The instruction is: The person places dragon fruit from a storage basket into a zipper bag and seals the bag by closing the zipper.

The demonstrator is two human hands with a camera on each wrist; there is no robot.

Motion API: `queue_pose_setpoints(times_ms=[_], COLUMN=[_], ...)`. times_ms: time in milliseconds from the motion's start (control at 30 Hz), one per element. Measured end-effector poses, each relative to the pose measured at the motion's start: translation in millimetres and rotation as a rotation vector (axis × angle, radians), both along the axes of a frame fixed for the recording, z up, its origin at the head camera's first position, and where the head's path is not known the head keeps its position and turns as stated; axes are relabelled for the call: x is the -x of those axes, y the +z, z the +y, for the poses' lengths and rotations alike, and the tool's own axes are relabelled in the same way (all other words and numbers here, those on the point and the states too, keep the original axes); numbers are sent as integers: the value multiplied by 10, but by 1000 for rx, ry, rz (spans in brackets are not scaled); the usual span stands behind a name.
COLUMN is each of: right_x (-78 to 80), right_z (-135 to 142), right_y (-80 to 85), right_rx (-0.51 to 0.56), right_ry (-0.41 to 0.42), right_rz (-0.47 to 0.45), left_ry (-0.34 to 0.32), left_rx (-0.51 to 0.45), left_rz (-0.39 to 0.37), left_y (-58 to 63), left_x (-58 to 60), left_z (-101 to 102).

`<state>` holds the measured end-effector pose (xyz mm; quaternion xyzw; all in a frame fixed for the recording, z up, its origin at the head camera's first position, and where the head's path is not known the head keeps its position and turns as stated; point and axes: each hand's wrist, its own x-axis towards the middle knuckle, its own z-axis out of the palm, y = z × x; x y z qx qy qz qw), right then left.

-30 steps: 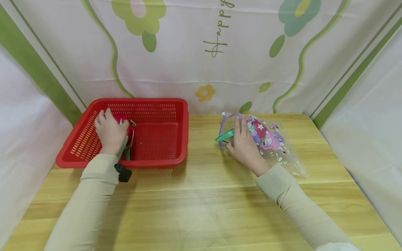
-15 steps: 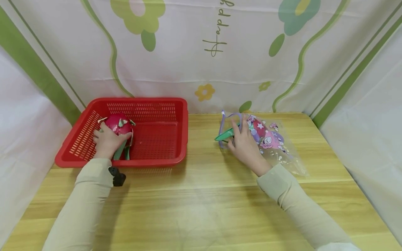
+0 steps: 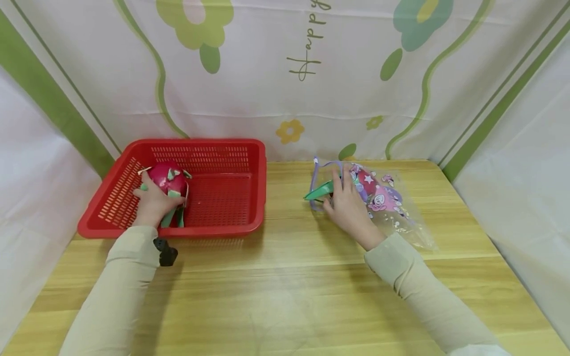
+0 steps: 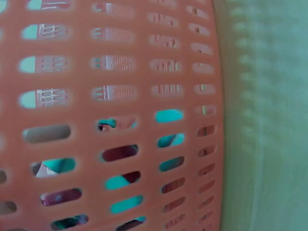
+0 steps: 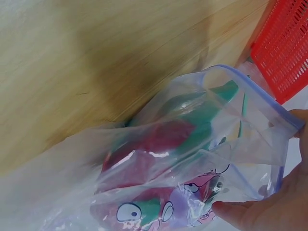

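In the head view a pink toy dragon fruit [image 3: 166, 177] with green leaf tips sits in the left part of the red plastic basket [image 3: 256, 217]. My left hand [image 3: 155, 201] grips its near side, thumb at the right and fingers at the left. On the right, my right hand [image 3: 349, 207] holds the mouth of a clear zip bag [image 3: 411, 217] with cartoon prints. Inside the bag lies another red and green toy dragon fruit [image 5: 144, 159]; a green leaf [image 3: 320, 191] pokes toward the purple zip edge. The thumb [image 5: 233, 211] lies against the bag in the right wrist view.
The slotted basket wall [image 4: 144, 106] fills most of the left wrist view. Both basket and bag stand on a wooden table [image 3: 285, 296], with a flowered cloth [image 3: 249, 74] hanging behind. A black wrist camera [image 3: 166, 253] overhangs the basket's near rim.
My left hand has come down and nearer on the dragon fruit, which shows more of its top. The right hand and the bag have stayed nearly still.
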<state>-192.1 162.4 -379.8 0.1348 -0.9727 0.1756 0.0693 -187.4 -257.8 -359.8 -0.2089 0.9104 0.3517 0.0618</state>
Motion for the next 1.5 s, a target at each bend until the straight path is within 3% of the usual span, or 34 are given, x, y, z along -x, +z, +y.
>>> queue_pose_setpoints(times_ms=[200, 433, 600, 733, 1133, 1500], right_x=[0, -1, 9, 15, 13, 42], right_z=[10, 35, 45, 50, 61, 52], right_y=[1, 19, 11, 6, 11, -4], right_rx=[15, 6, 7, 11, 17, 20], right_ry=[-7, -6, -1, -2, -1, 5], right_rz=[-3, -17, -10, -9, -12, 21], left_ry=[84, 136, 124, 102, 113, 72], left_rx=[-1, 81, 38, 61, 49, 67], left_rz=[63, 85, 38, 17, 74, 131], left_y=[-36, -11, 32, 66, 69, 86], left_x=[17, 28, -7, -36, -49, 5], left_z=[2, 26, 19, 2, 14, 89])
